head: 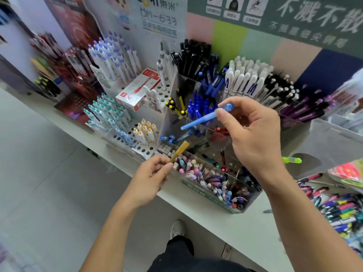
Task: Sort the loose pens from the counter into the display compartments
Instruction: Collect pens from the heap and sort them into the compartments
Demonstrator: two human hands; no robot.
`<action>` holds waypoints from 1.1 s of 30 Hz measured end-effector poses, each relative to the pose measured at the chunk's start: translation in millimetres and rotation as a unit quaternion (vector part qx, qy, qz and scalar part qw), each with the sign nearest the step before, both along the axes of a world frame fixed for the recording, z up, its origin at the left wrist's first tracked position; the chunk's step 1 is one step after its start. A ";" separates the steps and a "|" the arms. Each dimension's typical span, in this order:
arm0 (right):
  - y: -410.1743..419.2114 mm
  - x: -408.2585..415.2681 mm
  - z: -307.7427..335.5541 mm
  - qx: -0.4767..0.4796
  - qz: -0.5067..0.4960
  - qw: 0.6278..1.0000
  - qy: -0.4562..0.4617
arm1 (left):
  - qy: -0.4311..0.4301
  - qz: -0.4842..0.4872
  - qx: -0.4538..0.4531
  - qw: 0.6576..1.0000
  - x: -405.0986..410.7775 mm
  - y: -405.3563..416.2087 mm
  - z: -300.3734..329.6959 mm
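Blue pen (pixel 204 117) pinched in right hand (pixel 253 134) grip

Blue pen (pixel 204 117), amber pen (pixel 179 151), neon-green highlighter (pixel 291 160), white counter (pixel 235 228).

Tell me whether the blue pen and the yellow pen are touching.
Apart. The head view shows the blue pen in the right hand well above the yellow pen in the left hand.
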State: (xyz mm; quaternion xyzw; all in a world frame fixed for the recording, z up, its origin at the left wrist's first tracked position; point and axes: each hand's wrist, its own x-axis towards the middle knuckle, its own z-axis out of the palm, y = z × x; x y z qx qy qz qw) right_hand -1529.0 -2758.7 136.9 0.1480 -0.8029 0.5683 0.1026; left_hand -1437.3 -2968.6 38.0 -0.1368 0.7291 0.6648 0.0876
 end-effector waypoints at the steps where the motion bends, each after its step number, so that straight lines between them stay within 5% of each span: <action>1: -10.0 -2.3 -5.4 0.040 -0.011 0.999 0.028 | -0.008 0.027 0.030 0.999 0.5 -5.3 -2.5; 7: -69.8 -23.0 -55.6 0.376 0.062 0.925 -0.011 | 0.013 0.103 0.072 0.992 -4.2 -1.2 -14.6; 10: -81.6 -27.3 -62.3 0.440 0.083 0.892 -0.055 | 0.028 0.143 0.033 0.989 -6.7 -0.1 -23.2; 19: -63.0 -29.1 -32.6 0.352 0.040 0.932 -0.082 | 0.058 0.153 0.007 0.986 -25.0 5.1 -24.9; 28: -66.8 -24.4 -53.8 0.376 0.143 0.904 -0.142 | 0.043 0.176 -0.028 0.983 -8.8 1.0 -34.7; 33: -1.8 30.3 -41.2 0.150 0.096 0.967 -0.182 | 0.107 0.020 0.014 0.994 -15.9 34.9 -9.8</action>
